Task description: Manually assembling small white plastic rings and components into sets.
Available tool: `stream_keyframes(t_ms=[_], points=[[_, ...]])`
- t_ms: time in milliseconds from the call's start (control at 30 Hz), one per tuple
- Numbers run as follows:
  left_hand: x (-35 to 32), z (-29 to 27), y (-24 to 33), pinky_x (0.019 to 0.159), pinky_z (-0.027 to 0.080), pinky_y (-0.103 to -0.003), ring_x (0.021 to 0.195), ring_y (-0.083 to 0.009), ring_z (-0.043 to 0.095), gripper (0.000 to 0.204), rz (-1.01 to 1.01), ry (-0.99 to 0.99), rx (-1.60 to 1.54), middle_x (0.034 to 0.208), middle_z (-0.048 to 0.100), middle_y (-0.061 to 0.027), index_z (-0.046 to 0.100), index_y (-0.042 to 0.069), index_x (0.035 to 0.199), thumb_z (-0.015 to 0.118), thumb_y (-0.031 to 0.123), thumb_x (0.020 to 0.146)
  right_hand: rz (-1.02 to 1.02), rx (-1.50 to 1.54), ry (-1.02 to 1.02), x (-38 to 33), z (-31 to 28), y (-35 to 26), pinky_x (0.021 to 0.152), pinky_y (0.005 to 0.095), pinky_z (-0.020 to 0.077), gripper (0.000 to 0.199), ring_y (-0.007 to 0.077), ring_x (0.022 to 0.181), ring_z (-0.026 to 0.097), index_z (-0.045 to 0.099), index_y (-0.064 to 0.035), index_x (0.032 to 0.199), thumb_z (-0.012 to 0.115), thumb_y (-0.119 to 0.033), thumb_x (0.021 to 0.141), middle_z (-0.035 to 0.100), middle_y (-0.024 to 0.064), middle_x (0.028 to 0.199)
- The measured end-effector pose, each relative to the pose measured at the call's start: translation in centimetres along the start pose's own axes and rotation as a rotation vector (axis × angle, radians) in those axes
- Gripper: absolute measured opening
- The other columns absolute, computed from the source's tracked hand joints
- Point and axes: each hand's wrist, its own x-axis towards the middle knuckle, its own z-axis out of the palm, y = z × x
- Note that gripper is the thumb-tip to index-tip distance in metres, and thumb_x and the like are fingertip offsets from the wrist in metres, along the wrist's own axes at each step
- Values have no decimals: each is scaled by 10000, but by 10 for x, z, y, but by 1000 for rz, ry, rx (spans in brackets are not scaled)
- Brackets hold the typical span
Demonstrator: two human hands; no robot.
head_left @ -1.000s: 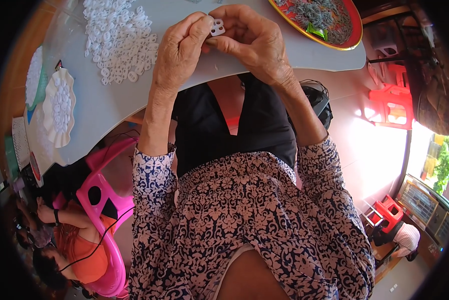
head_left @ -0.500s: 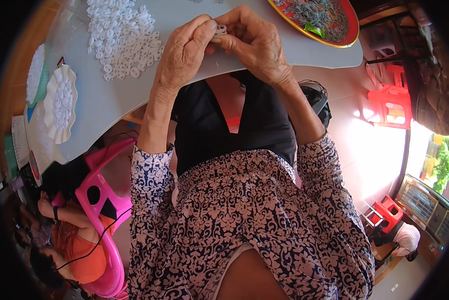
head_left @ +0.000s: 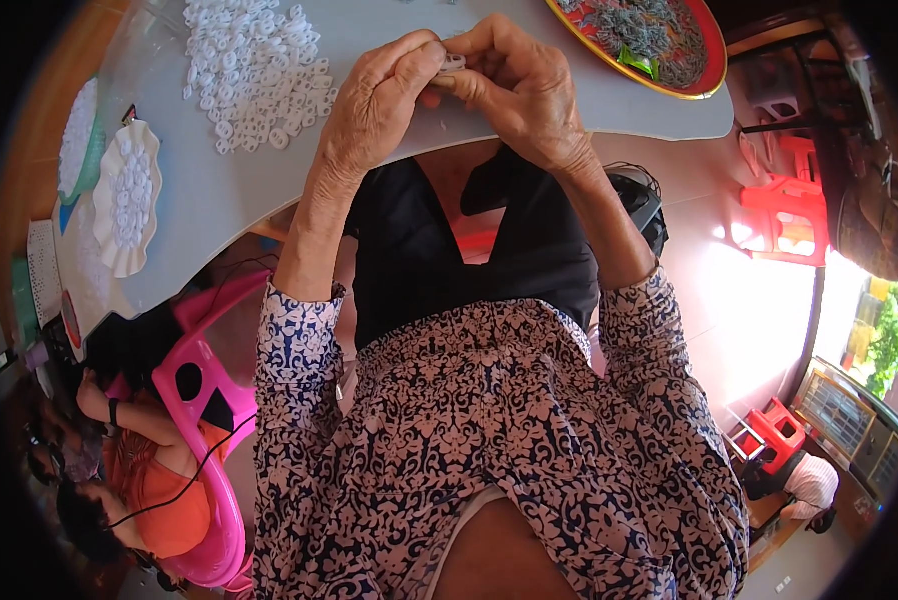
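My left hand (head_left: 381, 105) and my right hand (head_left: 525, 98) meet over the table's near edge, fingertips pinched together. Between them shows a small white plastic piece with ring-like openings (head_left: 454, 63); fingers cover most of it, so its full shape is hidden. Left of my hands, a heap of small white oval ring pieces (head_left: 259, 70) lies loose on the grey table (head_left: 269, 180). On the right, a red tray with a gold rim (head_left: 711, 80) holds many small grey parts and a shiny green scrap (head_left: 639, 63).
At the table's left end stand a cream scalloped dish (head_left: 104, 245) of white pieces and a green container (head_left: 96, 155) with more white pieces. Below it, a person in orange (head_left: 174, 510) sits on a pink chair (head_left: 231, 530). Red stools (head_left: 784, 215) stand at right.
The whole view has shifted slightly. My hands stay pinched together around the white piece, whose visible part looks a little different between my fingers.
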Motion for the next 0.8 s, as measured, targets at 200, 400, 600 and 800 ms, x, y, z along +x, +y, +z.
stream_keyframes(t_ms=[200,400,600,800], points=[[-1,-2,2,618,406,-300,606,-166,481,324,7,-35,-47,620,502,-71,530,17,830,422,306,927,24,105,-28,1,-2,2,657,224,517,149,108,748,661,565,20,914,661,-63,836,672,81,782],[-2,-1,5,607,390,-286,616,-143,445,325,-82,27,-32,637,491,-45,530,17,841,414,304,942,102,303,2,2,-2,5,654,211,486,164,79,714,602,605,36,1003,573,-91,906,654,57,800],[-5,3,6,605,385,-275,631,-126,429,335,-26,64,-61,651,477,-36,527,16,857,423,315,966,145,232,-29,5,-8,1,646,208,477,201,73,681,558,615,41,1016,508,-113,943,637,41,764],[-7,8,10,608,397,-271,635,-120,435,282,-26,88,-71,659,478,-33,518,18,868,446,275,958,216,330,10,2,-6,1,642,210,477,159,77,687,573,602,41,984,576,-95,905,636,48,767]])
